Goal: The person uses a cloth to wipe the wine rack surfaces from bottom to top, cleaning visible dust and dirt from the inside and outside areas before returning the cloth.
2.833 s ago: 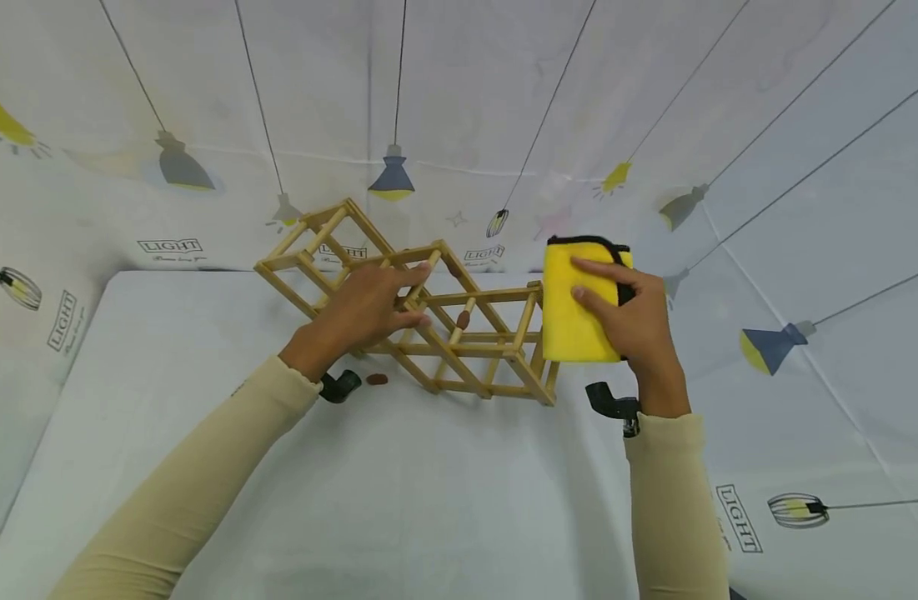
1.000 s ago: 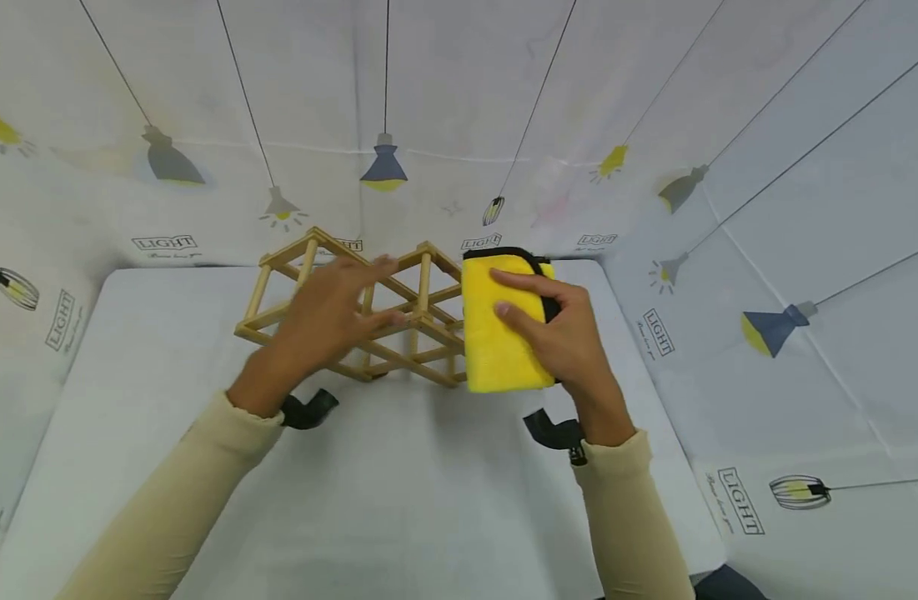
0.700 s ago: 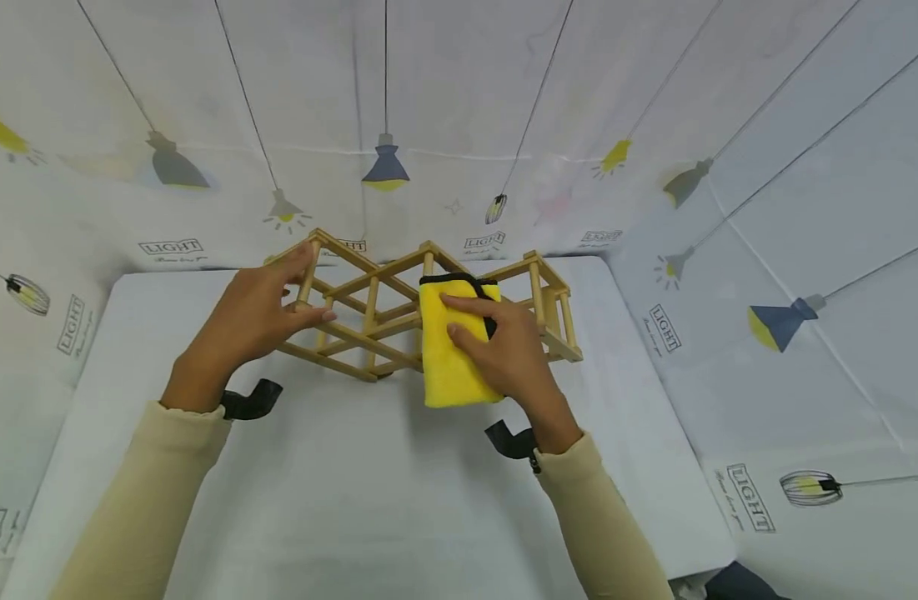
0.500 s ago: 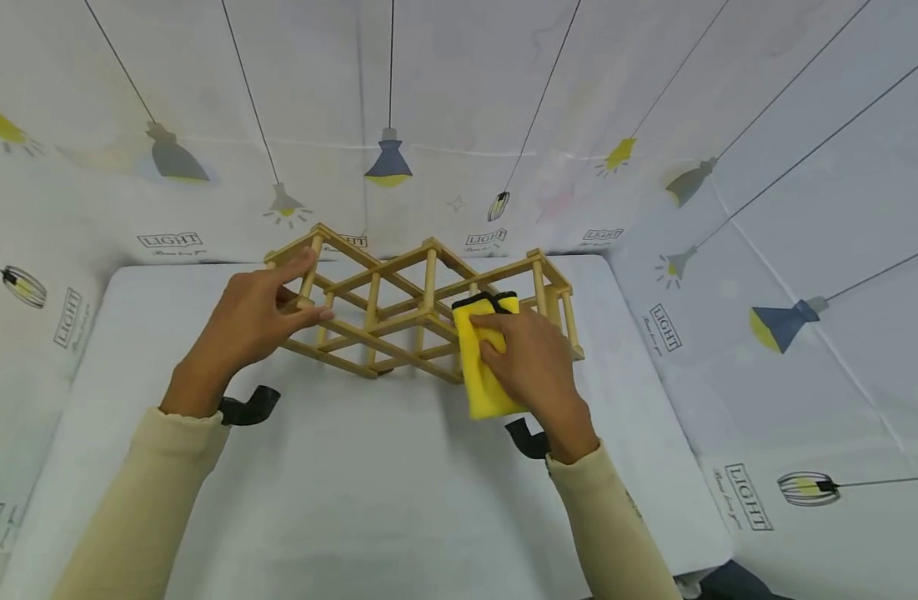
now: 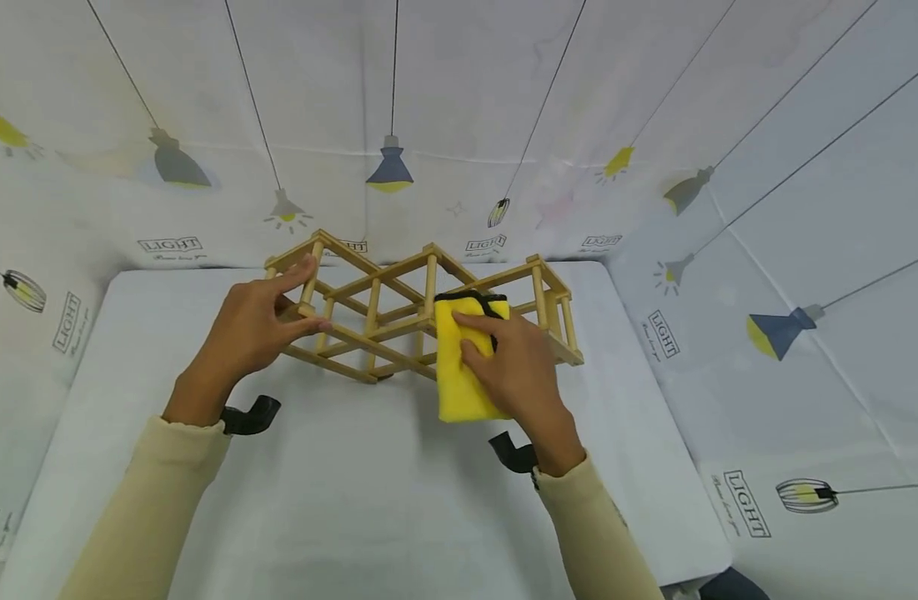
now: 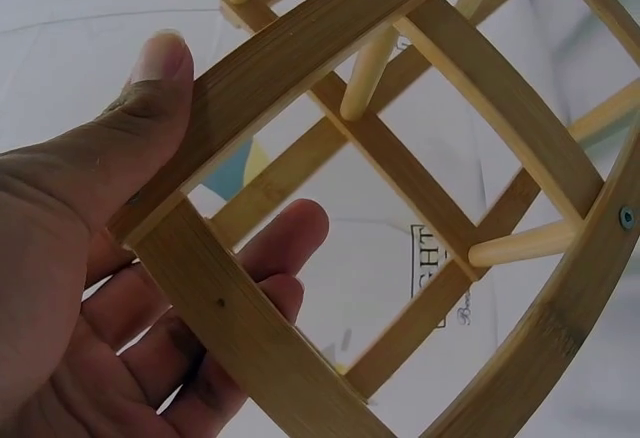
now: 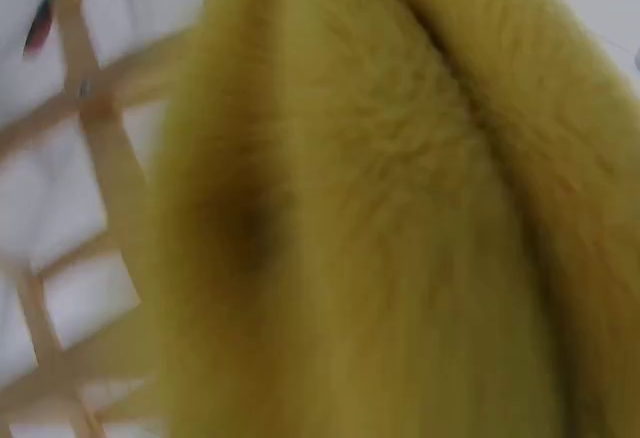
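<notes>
A light wooden lattice rack (image 5: 432,279) with crossed slats and round dowels stands at the back of the table. My left hand (image 5: 241,333) grips its left end. In the left wrist view, the thumb lies along one slat (image 6: 290,63) and the fingers reach behind the frame. My right hand (image 5: 522,367) holds a folded yellow cloth (image 5: 459,375) with black edging against the rack's front, right of the middle. The cloth covers part of the slats there. Up close, the fluffy cloth (image 7: 380,208) fills most of the right wrist view and hides the fingers.
The white table (image 5: 338,508) runs back to a wall sheet (image 5: 459,100) printed with hanging lamps. Black wrist mounts (image 5: 252,415) stick out from both wrists. A small dark piece (image 5: 384,376) shows at the rack's lower edge. Something dark (image 5: 732,585) lies beyond the table's right corner.
My left hand has moved from the rack's middle to its left end, and the rack has turned. The right hand has carried the cloth left from the rack's right end, then slid it back and forth slightly.
</notes>
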A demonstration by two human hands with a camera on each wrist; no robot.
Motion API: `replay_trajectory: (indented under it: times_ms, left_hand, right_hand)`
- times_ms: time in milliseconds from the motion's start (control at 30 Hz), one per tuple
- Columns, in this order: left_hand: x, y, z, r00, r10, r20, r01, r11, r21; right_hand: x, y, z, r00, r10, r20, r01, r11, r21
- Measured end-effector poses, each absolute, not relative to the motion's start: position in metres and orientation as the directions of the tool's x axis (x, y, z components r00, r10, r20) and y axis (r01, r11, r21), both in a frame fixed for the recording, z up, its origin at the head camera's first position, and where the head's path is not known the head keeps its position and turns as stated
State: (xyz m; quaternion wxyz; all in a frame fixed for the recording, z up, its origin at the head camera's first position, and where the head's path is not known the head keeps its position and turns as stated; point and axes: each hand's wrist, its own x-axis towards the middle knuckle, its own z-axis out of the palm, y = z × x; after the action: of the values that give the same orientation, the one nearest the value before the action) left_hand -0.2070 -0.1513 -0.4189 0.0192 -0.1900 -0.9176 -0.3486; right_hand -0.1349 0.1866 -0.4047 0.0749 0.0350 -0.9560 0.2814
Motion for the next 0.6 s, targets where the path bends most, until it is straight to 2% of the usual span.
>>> replay_trajectory:
  times_ms: [100, 167, 233, 333, 400, 500, 600]
  left_hand:
    - [-0.206, -0.151, -0.419, -0.932, 0.325, 0.16, 0.35, 0.692, 0.632]
    - [-0.205, -0.151, -0.418, -0.936, 0.316, 0.155, 0.34, 0.699, 0.629]
    - [-0.204, -0.151, -0.417, -0.937, 0.313, 0.152, 0.336, 0.701, 0.629]
    - [-0.202, -0.15, -0.416, -0.937, 0.31, 0.16, 0.339, 0.701, 0.627]
    - [-0.201, -0.149, -0.416, -0.939, 0.304, 0.161, 0.335, 0.703, 0.628]
    - [-0.198, -0.148, -0.416, -0.944, 0.289, 0.156, 0.321, 0.707, 0.63]
    - [-0.197, -0.149, -0.416, -0.946, 0.284, 0.155, 0.316, 0.709, 0.631]
  right_hand:
    - [-0.127, 0.198, -0.407, -0.993, 0.001, 0.119, -0.045, 0.92, -0.389]
    - [-0.122, 0.206, -0.41, -0.989, 0.032, 0.141, -0.021, 0.932, -0.363]
    - [-0.116, 0.213, -0.409, -0.97, 0.096, 0.223, -0.004, 0.912, -0.411]
    - [-0.111, 0.221, -0.406, -0.896, 0.221, 0.385, -0.011, 0.856, -0.516]
    - [-0.11, 0.223, -0.405, -0.853, 0.282, 0.439, -0.013, 0.83, -0.558]
    - [-0.112, 0.219, -0.41, -0.86, 0.306, 0.409, 0.032, 0.832, -0.554]
    - [-0.113, 0.208, -0.421, -0.926, 0.248, 0.284, 0.079, 0.864, -0.498]
